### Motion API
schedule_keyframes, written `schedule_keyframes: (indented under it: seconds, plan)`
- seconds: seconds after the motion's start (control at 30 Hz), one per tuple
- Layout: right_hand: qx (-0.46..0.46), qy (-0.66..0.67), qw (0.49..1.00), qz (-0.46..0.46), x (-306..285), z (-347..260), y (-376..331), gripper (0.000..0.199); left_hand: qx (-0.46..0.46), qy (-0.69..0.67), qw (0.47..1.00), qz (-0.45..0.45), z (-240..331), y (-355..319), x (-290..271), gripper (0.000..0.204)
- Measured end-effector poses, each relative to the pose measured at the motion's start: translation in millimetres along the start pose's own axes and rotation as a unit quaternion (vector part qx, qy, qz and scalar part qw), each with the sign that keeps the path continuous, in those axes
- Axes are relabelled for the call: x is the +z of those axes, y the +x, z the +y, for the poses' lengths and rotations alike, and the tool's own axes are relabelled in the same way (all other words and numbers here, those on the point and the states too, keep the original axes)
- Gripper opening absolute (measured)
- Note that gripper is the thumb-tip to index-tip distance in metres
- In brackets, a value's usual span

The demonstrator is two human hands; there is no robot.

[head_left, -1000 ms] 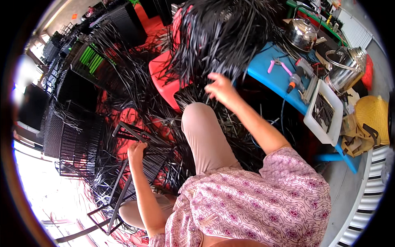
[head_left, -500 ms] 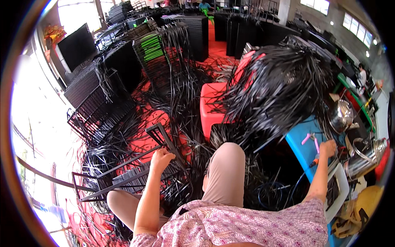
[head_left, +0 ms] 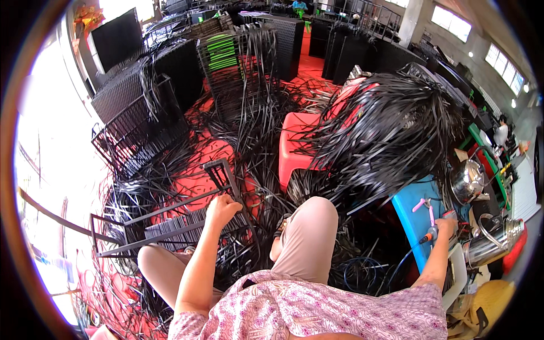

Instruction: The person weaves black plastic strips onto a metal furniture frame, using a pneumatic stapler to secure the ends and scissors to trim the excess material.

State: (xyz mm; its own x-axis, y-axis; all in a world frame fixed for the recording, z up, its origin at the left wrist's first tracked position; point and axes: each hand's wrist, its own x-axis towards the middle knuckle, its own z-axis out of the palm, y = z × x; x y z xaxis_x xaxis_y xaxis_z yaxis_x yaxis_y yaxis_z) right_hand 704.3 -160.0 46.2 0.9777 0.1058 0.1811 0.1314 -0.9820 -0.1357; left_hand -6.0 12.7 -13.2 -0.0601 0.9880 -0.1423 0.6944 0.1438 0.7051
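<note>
1. The left hand [head_left: 222, 207] is closed around a bar of a black metal frame [head_left: 170, 226], which lies tilted on the red floor [head_left: 198, 164] beside the person's knee.
2. The right hand [head_left: 446, 227] is closed on an orange-handled tool [head_left: 429, 234] over the blue tabletop [head_left: 411, 218].
3. A pink-handled tool [head_left: 424, 205] lies near it.
4. Loose black strips [head_left: 391, 130] are heaped over a red stool [head_left: 297, 147] ahead.

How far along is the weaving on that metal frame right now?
Done: black strips cover only a band of the metal frame; the rest is bare bars. In hand: the left hand grips the frame, while the right hand takes an orange-handled tool on the blue table. Left: most of the frame; loose strips lie piled nearby.
</note>
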Motion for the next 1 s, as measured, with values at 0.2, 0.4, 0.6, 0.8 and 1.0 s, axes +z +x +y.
schedule_keyframes:
  seconds: [0.2,0.4,0.6,0.8,1.0]
  plan:
    - [-0.055,-0.012,0.998,0.016,61,33,84,0.041,0.009,0.015,1.000,0.001,7,-2,2,0.030]
    - [-0.190,0.295,0.934,0.070,13,46,87,0.077,0.040,0.026,0.998,0.049,-6,8,20,0.031]
    - [-0.305,0.619,0.693,-0.209,-135,-30,-140,0.051,-0.001,0.026,1.000,0.010,-10,-5,10,0.031]
    - [-0.311,0.525,0.663,-0.433,-162,-104,-323,0.032,-0.006,0.026,1.000,0.010,-9,-5,12,0.029]
    - [-0.383,0.359,0.546,-0.653,-125,-155,-400,0.034,-0.027,0.022,0.999,-0.015,0,-11,9,0.030]
